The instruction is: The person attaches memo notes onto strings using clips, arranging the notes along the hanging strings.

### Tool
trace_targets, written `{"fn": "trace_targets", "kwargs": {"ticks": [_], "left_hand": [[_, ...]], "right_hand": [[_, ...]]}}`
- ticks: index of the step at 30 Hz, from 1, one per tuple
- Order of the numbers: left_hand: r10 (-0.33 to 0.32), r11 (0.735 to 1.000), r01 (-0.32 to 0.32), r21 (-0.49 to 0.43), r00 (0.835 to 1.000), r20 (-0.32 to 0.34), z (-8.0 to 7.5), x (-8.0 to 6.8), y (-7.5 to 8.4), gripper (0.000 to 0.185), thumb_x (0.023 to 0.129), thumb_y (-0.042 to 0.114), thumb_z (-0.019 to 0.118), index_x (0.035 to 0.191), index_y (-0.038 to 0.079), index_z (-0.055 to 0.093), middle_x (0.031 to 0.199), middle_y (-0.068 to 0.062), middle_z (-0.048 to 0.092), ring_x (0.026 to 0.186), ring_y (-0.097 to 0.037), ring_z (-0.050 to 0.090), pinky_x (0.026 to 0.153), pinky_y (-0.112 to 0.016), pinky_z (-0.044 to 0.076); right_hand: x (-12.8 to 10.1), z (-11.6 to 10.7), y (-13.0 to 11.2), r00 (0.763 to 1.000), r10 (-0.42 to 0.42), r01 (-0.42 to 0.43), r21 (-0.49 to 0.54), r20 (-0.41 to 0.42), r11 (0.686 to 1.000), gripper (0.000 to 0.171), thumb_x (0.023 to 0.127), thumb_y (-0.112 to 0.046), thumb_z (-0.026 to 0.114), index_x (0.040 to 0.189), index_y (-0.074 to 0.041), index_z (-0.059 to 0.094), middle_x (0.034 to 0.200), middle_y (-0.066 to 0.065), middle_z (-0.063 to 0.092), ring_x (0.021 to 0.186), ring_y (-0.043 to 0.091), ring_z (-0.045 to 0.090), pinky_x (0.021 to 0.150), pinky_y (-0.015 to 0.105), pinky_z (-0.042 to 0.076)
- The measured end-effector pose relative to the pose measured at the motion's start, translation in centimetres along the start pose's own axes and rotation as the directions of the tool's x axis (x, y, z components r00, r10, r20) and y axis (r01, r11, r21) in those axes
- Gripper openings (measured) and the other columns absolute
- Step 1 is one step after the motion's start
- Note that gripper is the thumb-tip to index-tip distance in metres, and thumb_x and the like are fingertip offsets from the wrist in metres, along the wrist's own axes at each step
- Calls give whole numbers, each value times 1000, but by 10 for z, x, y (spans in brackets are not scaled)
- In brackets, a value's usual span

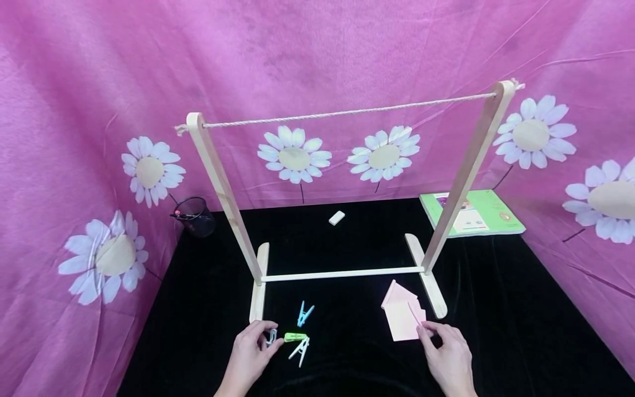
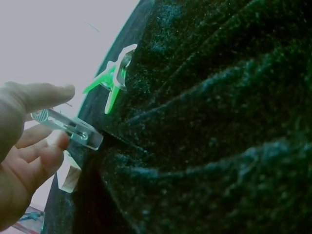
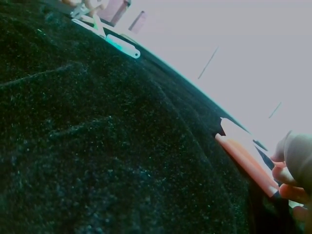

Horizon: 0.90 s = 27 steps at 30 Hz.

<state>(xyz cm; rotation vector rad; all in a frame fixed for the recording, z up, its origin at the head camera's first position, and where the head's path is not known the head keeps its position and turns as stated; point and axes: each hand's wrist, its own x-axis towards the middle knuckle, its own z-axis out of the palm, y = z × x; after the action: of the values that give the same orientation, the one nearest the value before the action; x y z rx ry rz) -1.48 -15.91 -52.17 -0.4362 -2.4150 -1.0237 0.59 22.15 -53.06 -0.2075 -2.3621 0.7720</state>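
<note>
My left hand pinches a clear greyish clothespin between thumb and fingers, just above the black cloth. Close to its right lie a green clothespin and a white clothespin touching each other. A light blue clothespin lies a little farther back. On the right, my right hand pinches the near right edge of a pink paper sheet, which rises edge-on above more pink paper notes. The fingertips partly hide that edge.
A wooden frame with a rope strung between its posts stands behind the hands. Farther back are a black mesh pen cup, a white eraser-like block and a green book. Pink flowered curtain surrounds the table.
</note>
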Motion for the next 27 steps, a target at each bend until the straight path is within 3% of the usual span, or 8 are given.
{"fn": "trace_targets", "kwargs": {"ticks": [5,9,11,14,17,20,27], "left_hand": [[-27,995,27,-95,1000,1,1,-1,0,42,49,1,88,86,5,67,68,6,55,50,3,44,47,-5,33],[-124,976,130,-177,991,45,1,-4,1,43,52,-1,87,89,4,67,67,4,56,51,4,46,45,-7,36],[-204,947,220,-234,975,92,2,-6,2,41,55,-2,85,92,4,67,65,4,56,49,4,46,42,-9,38],[-316,885,351,-306,935,158,2,-7,4,39,60,-3,82,95,3,66,61,3,55,44,3,46,38,-14,41],[-390,838,432,-334,902,187,2,-8,6,38,63,-4,81,97,4,66,60,2,55,41,1,46,37,-17,43],[-423,819,458,-347,889,174,2,-8,7,39,63,-6,80,98,4,66,61,-1,57,39,-2,46,37,-17,42],[-425,786,440,-435,895,136,-8,13,16,40,63,-9,78,100,-2,66,76,-13,67,52,-1,50,45,-17,44]], "right_hand": [[-2,-1,-1,1000,14,-14,-2,4,1000,13,68,-6,79,78,-6,73,65,-5,63,75,10,50,73,31,35],[-3,-1,-1,1000,28,-28,-2,6,1000,12,68,-6,79,78,-7,73,65,-5,62,76,10,50,73,30,35],[-4,0,0,999,33,-33,-1,6,999,12,67,-6,79,78,-7,72,65,-5,62,75,10,51,73,30,35],[-5,0,0,999,43,-43,2,9,999,12,67,-6,79,78,-8,72,65,-6,62,76,9,51,73,29,35],[-5,-1,-1,997,70,-70,-6,20,998,12,68,-7,79,78,-9,73,66,-6,63,76,7,50,72,29,35],[-5,-4,-5,991,128,-127,-27,45,992,11,70,-10,79,80,-11,74,68,-6,64,77,2,50,71,29,36],[2,-12,-17,969,227,-228,-7,95,974,13,73,-9,78,86,-11,75,74,-1,69,77,-17,44,70,22,39]]}}
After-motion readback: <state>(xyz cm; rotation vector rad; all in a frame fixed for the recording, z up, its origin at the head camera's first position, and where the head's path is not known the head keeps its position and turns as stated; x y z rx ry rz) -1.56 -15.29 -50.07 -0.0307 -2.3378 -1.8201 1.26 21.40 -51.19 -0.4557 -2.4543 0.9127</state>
